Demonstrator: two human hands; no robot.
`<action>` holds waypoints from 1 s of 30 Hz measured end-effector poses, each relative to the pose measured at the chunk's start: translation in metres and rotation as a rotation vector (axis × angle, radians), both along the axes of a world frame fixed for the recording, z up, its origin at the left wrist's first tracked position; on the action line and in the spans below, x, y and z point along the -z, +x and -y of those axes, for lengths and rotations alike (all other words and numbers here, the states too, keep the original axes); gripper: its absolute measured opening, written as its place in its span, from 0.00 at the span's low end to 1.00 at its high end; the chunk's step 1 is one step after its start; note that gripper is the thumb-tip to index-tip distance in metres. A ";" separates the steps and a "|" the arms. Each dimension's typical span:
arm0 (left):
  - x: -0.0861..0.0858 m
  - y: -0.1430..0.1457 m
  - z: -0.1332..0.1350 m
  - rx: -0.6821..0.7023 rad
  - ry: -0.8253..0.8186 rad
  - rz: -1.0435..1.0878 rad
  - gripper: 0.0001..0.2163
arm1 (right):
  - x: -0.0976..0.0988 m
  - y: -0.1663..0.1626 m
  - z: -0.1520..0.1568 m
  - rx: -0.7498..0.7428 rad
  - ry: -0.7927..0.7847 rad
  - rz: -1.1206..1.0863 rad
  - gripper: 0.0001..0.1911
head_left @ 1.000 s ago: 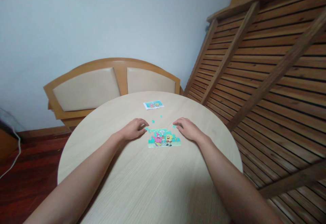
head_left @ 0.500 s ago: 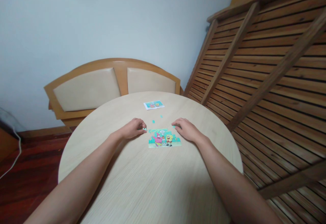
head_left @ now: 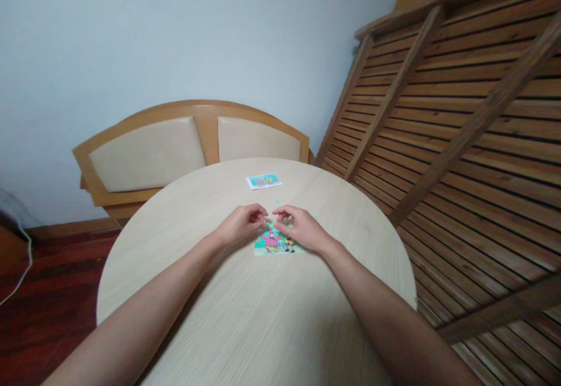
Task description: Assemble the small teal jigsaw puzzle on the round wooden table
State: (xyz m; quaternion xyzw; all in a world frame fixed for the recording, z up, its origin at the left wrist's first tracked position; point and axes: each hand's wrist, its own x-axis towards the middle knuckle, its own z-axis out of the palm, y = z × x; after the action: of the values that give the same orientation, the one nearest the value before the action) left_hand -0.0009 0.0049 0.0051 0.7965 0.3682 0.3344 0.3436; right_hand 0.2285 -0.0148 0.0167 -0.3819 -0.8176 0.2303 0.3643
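My two grips meet almost fingertip to fingertip, just apart, over one puzzle [head_left: 270, 240]: the left grip [head_left: 243, 224] has thumb and fingers curled to a narrow gap, and the right grip [head_left: 300, 226] is bent much the same. I can't tell whether either one pinches a piece, as the fingertips blur into the teal behind them. The puzzle lies flat beneath and on the near side of both; its right part is hidden under my right grip, its upper left under my left. Three cartoon figures from SpongeBob show on it, the pink one plainest, the yellow one and the middle one partly covered. One loose piece [head_left: 276, 201] sits just beyond the gap between my grips; slivers of teal peek out beside each, too small to make out. Farther off lies one card [head_left: 263, 181] with a similar picture; any lettering on it is too small for me to read. All this rests on one round surface [head_left: 245, 316], cut off at my side. Past it stand a headboard [head_left: 208, 126] with two pale pads and, to the right, one slatted wooden frame [head_left: 438, 140], also cut off.
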 end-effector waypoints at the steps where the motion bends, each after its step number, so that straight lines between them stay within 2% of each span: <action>1: 0.000 0.005 0.001 0.012 -0.032 0.048 0.11 | -0.001 -0.003 0.002 -0.025 -0.012 -0.015 0.15; 8: -0.002 0.021 0.008 -0.002 -0.200 0.323 0.14 | -0.003 -0.003 0.004 -0.066 -0.037 -0.098 0.13; 15: -0.007 0.029 0.011 -0.117 -0.254 0.488 0.19 | -0.004 0.000 0.003 -0.088 -0.042 -0.121 0.16; 21: -0.005 0.033 0.012 -0.126 -0.287 0.521 0.20 | -0.009 -0.001 0.003 -0.027 -0.066 -0.177 0.12; 26: -0.007 0.033 0.012 -0.117 -0.250 0.478 0.17 | -0.002 -0.004 0.001 -0.041 -0.096 -0.219 0.10; 30: -0.001 0.033 0.010 -0.129 -0.228 0.453 0.20 | 0.000 -0.004 0.001 -0.009 -0.091 -0.179 0.09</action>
State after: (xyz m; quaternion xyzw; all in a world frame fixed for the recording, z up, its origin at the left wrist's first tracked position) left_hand 0.0322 -0.0054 0.0066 0.6323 0.3672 0.4818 0.4829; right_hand 0.2242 -0.0159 0.0166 -0.3723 -0.7721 0.3021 0.4172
